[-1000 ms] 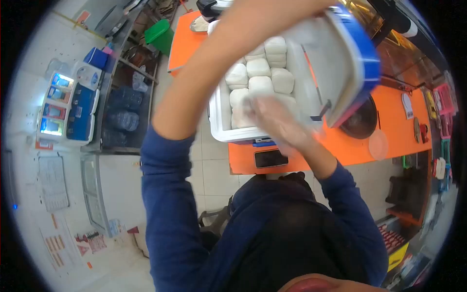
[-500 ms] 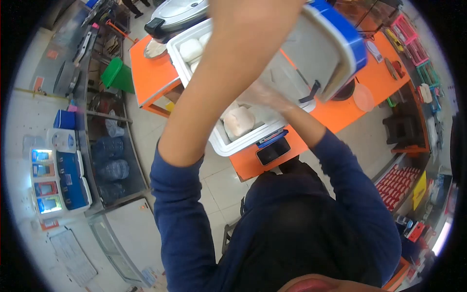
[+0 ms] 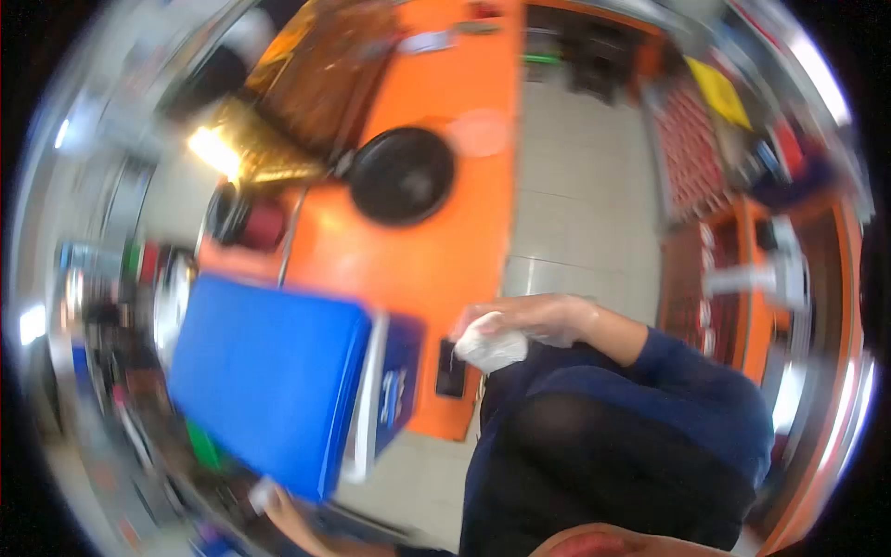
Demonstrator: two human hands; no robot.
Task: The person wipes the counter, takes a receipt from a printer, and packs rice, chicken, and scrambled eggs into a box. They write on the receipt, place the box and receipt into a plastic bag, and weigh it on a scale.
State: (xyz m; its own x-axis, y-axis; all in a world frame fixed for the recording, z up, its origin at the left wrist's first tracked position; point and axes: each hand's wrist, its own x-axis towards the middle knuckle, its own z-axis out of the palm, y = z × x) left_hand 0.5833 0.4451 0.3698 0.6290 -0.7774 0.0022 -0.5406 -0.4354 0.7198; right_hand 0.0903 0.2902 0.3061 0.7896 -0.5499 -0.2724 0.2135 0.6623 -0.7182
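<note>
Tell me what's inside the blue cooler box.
The blue lid hides the inside of the cooler box, so its contents cannot be seen. A second ago, with the lid raised, white rounded blocks showed inside. Outside, the right hand holds a white lump.

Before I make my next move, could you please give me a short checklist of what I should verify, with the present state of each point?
1. White lump held by right hand: ok, fingers around it.
2. Blue lid over the box: ok; whether it is latched, cannot tell.
3. Left hand free: cannot tell, something whitish there is blurred.
4. Phone well away from the lump: not ok, they appear close in this view.
5. Black pan apart from the box: ok.
</note>
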